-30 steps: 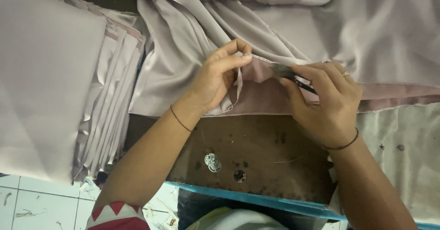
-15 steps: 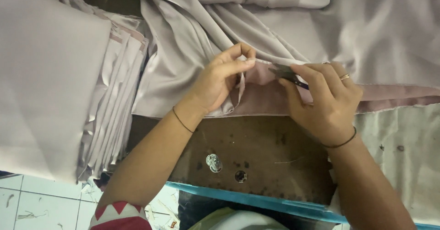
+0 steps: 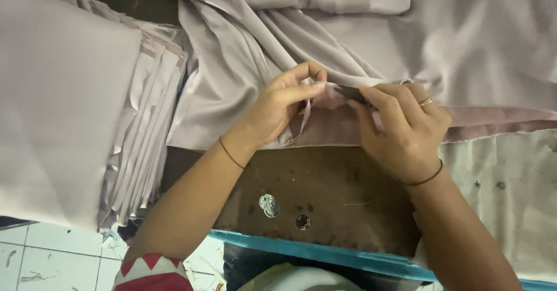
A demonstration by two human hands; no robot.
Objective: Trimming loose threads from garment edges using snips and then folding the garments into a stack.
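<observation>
While fingers (image 3: 313,86) pinch it, fabric edge (image 3: 339,88) lies between.

Your right hand (image 3: 400,131) covers most of the small dark tool (image 3: 353,94), so you cannot tell what it is. The grey cloth (image 3: 464,41) runs off the top and right edges. The stack of folded cloth (image 3: 58,105) is cut off on the left. The cloth hides the far edge of the table (image 3: 325,181).

Brown worktable (image 3: 325,181) (blue front edge), white tiled floor (image 3: 52,256) lower left.
</observation>
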